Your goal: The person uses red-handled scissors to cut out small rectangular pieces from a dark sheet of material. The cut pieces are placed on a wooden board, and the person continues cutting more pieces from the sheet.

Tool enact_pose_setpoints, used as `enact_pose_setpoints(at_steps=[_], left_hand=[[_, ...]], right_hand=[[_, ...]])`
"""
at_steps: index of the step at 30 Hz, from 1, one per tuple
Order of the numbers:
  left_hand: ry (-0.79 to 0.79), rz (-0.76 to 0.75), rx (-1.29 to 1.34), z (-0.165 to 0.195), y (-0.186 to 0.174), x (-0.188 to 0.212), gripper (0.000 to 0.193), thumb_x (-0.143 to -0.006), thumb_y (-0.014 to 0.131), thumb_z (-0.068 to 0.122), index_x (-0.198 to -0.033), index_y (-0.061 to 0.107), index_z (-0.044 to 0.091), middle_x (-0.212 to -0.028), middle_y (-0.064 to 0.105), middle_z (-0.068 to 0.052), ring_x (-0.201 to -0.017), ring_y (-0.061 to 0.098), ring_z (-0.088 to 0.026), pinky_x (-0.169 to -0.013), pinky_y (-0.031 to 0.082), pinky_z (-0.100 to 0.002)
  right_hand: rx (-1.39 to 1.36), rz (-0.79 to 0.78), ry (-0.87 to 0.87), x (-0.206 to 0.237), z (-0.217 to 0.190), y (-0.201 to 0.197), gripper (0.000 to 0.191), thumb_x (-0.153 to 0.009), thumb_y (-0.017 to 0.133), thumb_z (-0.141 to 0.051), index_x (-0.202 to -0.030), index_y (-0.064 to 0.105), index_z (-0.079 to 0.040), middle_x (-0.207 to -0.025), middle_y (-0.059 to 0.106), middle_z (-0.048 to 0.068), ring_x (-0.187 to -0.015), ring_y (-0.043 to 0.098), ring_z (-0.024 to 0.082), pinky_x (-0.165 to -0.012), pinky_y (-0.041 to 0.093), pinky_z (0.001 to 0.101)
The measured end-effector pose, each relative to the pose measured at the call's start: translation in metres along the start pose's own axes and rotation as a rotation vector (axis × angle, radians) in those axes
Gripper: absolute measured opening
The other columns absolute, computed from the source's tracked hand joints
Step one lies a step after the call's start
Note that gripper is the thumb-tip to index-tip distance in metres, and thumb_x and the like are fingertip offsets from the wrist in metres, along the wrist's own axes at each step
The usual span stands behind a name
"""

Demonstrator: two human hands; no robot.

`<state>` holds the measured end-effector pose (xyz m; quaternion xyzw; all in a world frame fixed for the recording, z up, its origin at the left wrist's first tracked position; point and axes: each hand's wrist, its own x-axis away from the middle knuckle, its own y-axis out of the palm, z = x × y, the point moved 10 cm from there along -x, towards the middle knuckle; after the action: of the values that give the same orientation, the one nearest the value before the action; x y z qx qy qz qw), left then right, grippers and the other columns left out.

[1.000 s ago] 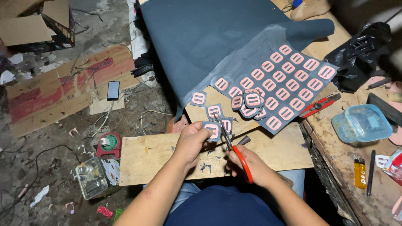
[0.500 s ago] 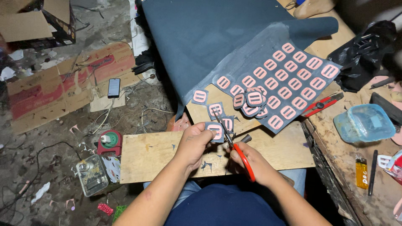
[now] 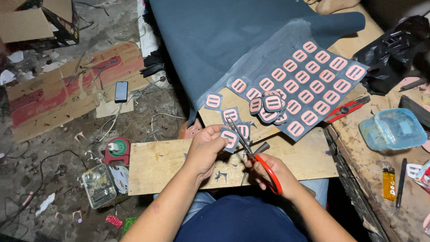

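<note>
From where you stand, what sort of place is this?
Probably a small home workshop for cutting patches. The left hand holds a pink patch and the right hand red-handled scissors over a wooden board, beside a dark fabric sheet covered in patches, above a cluttered floor.

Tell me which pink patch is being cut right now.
The pink patch pinched in the left hand, at the blades of the red-handled scissors; the others lie loose or remain on the dark sheet.

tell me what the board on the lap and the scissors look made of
Board: looks like plywood, pale, unfinished, with visible grain and scuffs. Scissors in the right hand: grey, probably metal blades; glossy red handles, likely plastic. The left hand holds a dark patch with a pink shape; its material is unclear.
</note>
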<state>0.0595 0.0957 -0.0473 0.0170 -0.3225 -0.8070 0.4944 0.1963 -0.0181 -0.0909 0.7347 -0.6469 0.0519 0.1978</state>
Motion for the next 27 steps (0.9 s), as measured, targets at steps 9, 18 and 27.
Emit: enact_pose_setpoints(at_steps=[9,18,27], left_hand=[[0.061,-0.012,-0.070,0.011,-0.003,0.001,0.027,-0.087,0.058,-0.008,-0.112,0.053,-0.002,-0.099,0.072,-0.014,-0.087,0.071,-0.016,-0.078,0.057,-0.028],[0.049,0.089,-0.107,0.009,-0.006,0.003,0.022,-0.088,0.061,-0.001,-0.110,0.064,-0.001,-0.099,0.072,-0.008,-0.084,0.068,-0.011,-0.076,0.056,-0.024],[0.085,0.029,-0.178,0.014,0.009,0.011,0.038,-0.086,0.064,-0.006,-0.121,0.052,-0.003,-0.103,0.071,-0.012,-0.085,0.068,-0.012,-0.074,0.055,-0.025]], right_hand=[[-0.003,0.046,0.055,0.001,0.007,-0.012,0.038,-0.093,0.065,-0.037,-0.103,0.066,0.001,-0.074,0.062,0.002,-0.047,0.051,0.011,-0.043,0.041,0.0250],[0.028,0.019,0.041,0.000,0.005,-0.001,0.039,-0.098,0.061,-0.036,-0.113,0.063,0.000,-0.072,0.058,0.003,-0.058,0.054,0.011,-0.054,0.051,0.0268],[0.168,0.025,0.006,0.000,-0.005,0.008,0.042,-0.097,0.058,-0.037,-0.121,0.061,-0.002,-0.082,0.059,0.002,-0.069,0.057,0.012,-0.065,0.052,0.0289]])
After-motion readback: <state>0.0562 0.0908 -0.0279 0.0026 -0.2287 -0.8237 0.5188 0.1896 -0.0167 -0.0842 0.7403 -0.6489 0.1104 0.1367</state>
